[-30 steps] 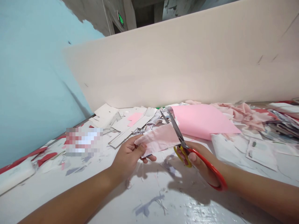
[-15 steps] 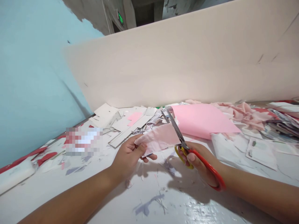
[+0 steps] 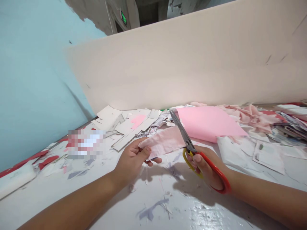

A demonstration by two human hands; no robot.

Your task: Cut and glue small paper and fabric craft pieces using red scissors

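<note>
My left hand (image 3: 134,156) pinches the left end of a pale pink piece of fabric (image 3: 165,142), thumb on top and fingers beneath. The piece is held up above the table, stretching toward the right. My right hand (image 3: 206,166) grips scissors (image 3: 182,129) with one red and one yellow handle. Their metal blades point up and away, closed together, along the right edge of the fabric. Whether the blades still touch the fabric is hard to tell.
A bright pink sheet (image 3: 208,123) lies behind the scissors. Crumpled pink fabric (image 3: 254,116) is heaped at the back right. Cut white card pieces (image 3: 134,124) pile up at the back left. Scraps (image 3: 153,209) dot the white table (image 3: 115,210). A beige panel (image 3: 182,67) stands behind.
The scissor blades have gone from spread apart to closed at the fabric's right edge. My right hand has shifted slightly, while the left has stayed put.
</note>
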